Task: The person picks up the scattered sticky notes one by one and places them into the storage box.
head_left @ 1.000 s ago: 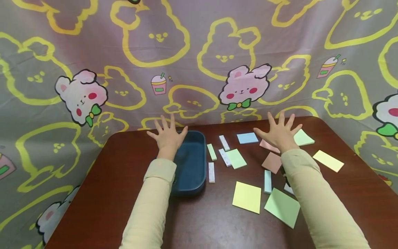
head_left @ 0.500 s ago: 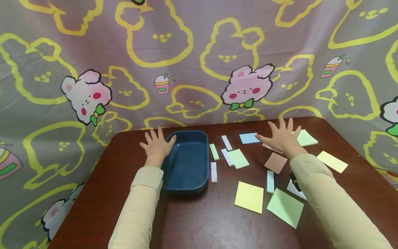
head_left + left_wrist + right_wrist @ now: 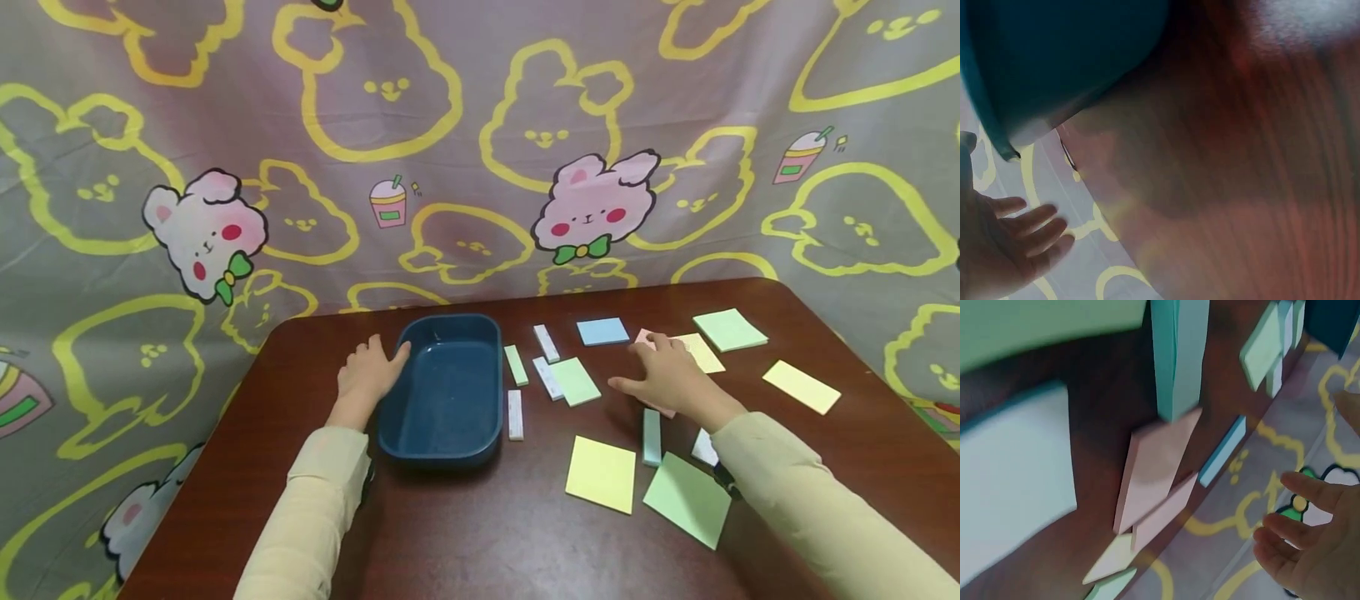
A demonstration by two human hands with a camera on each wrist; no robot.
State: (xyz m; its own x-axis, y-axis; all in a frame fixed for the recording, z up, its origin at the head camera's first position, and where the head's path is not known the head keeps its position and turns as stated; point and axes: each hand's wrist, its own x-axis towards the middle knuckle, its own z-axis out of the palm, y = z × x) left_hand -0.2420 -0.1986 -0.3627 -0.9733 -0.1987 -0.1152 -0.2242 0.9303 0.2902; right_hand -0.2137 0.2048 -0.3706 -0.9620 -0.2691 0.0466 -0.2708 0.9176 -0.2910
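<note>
R hand, L hand: fingers apart, nil held; sticky notes at right, none in left tray, prog. est. nil.

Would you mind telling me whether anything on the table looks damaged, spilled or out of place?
Nothing in view looks spilled or damaged. The note pads lie at differing angles on the table beside the blue tray, which looks untidy rather than wrong.

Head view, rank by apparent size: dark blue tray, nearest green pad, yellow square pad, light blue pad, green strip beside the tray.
Dark blue tray
Nearest green pad and yellow square pad: too alike to rank
Light blue pad
Green strip
</note>
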